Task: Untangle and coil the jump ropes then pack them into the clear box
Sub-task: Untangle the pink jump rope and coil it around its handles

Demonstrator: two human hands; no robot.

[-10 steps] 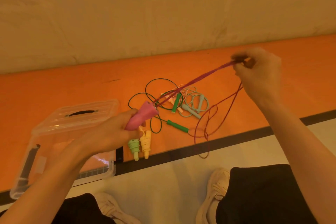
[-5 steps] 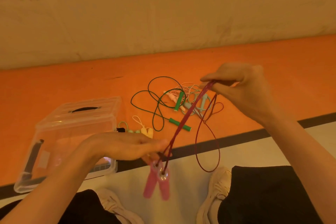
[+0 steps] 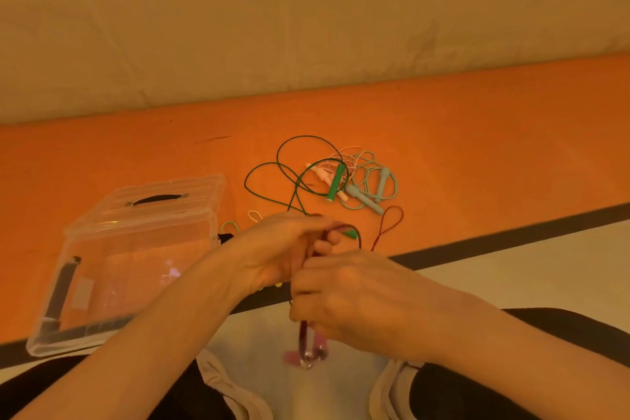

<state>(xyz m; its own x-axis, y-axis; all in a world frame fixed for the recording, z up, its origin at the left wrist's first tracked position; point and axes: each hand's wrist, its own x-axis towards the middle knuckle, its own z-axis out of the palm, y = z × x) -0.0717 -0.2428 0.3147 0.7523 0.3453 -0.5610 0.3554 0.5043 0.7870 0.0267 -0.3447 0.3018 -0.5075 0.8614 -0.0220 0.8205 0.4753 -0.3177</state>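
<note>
While hands (image 3: 344,297) coil, clear box (image 3: 136,215) left.

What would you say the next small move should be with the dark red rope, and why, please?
Probably another wrap: the right hand should draw in the loose loop that trails on the orange floor and lay it onto the bundle. Both hands grip the dark red rope, the left hand near its top, and the pink handles hang below, so the coil looks unfinished.
</note>
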